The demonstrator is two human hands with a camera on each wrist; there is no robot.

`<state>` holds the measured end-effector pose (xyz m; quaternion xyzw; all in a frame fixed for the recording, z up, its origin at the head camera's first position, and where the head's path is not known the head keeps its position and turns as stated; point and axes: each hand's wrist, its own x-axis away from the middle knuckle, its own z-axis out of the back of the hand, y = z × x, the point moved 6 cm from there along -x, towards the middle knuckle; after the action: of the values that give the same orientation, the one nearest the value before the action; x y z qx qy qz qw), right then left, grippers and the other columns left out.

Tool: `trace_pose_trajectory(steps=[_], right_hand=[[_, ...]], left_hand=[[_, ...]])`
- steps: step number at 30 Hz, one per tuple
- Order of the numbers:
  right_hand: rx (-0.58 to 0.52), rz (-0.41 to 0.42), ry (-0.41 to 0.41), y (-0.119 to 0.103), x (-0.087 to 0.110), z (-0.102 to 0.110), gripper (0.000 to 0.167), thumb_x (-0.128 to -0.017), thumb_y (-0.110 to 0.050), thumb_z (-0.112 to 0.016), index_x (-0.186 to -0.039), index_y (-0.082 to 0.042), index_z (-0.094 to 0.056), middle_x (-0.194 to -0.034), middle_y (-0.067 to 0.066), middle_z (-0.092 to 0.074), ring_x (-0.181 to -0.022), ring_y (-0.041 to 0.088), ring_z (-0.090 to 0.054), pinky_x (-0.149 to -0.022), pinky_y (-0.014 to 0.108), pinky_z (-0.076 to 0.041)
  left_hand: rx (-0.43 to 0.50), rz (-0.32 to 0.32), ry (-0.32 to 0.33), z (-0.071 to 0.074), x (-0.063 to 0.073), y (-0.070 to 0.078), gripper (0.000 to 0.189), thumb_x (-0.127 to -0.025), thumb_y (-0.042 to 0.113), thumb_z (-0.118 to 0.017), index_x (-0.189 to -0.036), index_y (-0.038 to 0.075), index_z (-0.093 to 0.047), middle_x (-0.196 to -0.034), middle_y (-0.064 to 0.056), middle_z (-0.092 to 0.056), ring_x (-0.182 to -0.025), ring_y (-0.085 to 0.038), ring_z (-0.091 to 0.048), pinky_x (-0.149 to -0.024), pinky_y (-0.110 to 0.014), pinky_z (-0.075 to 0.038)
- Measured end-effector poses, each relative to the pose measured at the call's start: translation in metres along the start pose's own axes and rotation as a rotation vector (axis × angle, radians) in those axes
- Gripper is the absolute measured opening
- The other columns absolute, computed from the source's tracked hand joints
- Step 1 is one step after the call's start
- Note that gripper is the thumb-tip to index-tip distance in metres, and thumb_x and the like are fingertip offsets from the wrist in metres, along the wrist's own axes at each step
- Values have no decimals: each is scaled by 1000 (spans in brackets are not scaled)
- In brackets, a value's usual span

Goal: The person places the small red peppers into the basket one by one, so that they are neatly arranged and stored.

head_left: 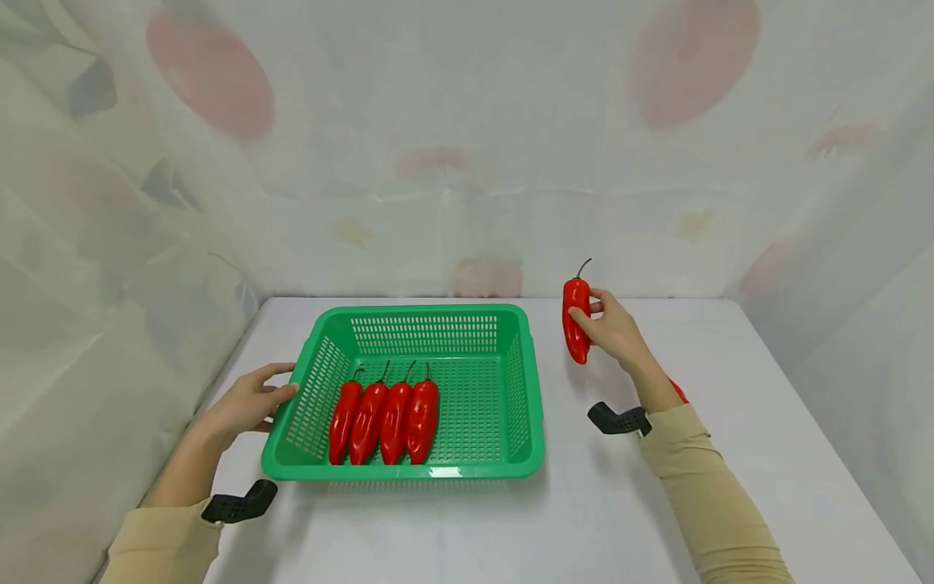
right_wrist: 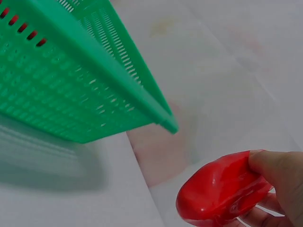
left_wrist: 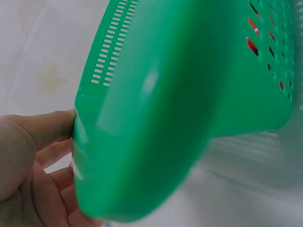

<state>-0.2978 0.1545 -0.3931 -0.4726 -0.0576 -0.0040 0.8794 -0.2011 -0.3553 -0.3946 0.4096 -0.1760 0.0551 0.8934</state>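
Observation:
A green plastic basket (head_left: 536, 438) stands on the white table, with several red chili peppers (head_left: 394, 422) side by side in its left half, stems pointing to the back. My left hand (head_left: 251, 399) holds the basket's left rim; in the left wrist view its fingers (left_wrist: 54, 130) meet the rim's outer edge. To the right of the basket, my right hand (head_left: 611, 328) grips another red pepper (head_left: 576, 324) between thumb and fingers. That pepper is held upright above the table, stem up. The right wrist view shows the pepper's (right_wrist: 213, 189) smooth, shiny lower end.
Part of another red object (head_left: 679, 391) shows beside the right forearm, which hides most of it. The white table (head_left: 730, 454) is enclosed by pale sheets with faded red patches at the back and sides. Each wrist wears a black device (head_left: 239, 504).

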Motion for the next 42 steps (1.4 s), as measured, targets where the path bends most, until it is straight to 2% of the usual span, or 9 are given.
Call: trace_pose_trajectory(steps=[7,24,34,42], right_hand=[[0,49,21,-18,3,-3,69,-90,-32,-56,-144,-6,-22,-123,21,-44,-101,35,-54,-76,42,-54],[-71,108,-17,-49,8,-25,69,-90,-29,-58,-145,-9,-21,-125,19,-45,-95,33,-60,-73,41,-55],[-85,107,-69,-62,11,-42,70,-90,-28,-59,-145,-9,-20,-124,18,-44,-98,32,-59,-68,37,-56],[-118,161,-128,-77,12,-58,70,-90,-25,-59,-145,-12,-18,-117,18,-45,-91,32,-61,-65,37,-56]], left_hand=[[1,1,0,0,0,0,62,-96,31,-48,-144,2,-21,-109,-25,-60,-77,-21,-64,-67,-40,-55],[-6,6,-1,-1,1,1,62,-97,32,-47,-144,2,-22,-109,-25,-60,-78,-21,-64,-67,-41,-55],[0,10,-1,-1,1,1,62,-97,31,-47,-144,1,-21,-110,-26,-59,-78,-21,-64,-68,-41,-55],[-9,7,2,0,0,-1,63,-96,32,-48,-144,1,-21,-111,-27,-58,-78,-21,-64,-67,-41,-55]])
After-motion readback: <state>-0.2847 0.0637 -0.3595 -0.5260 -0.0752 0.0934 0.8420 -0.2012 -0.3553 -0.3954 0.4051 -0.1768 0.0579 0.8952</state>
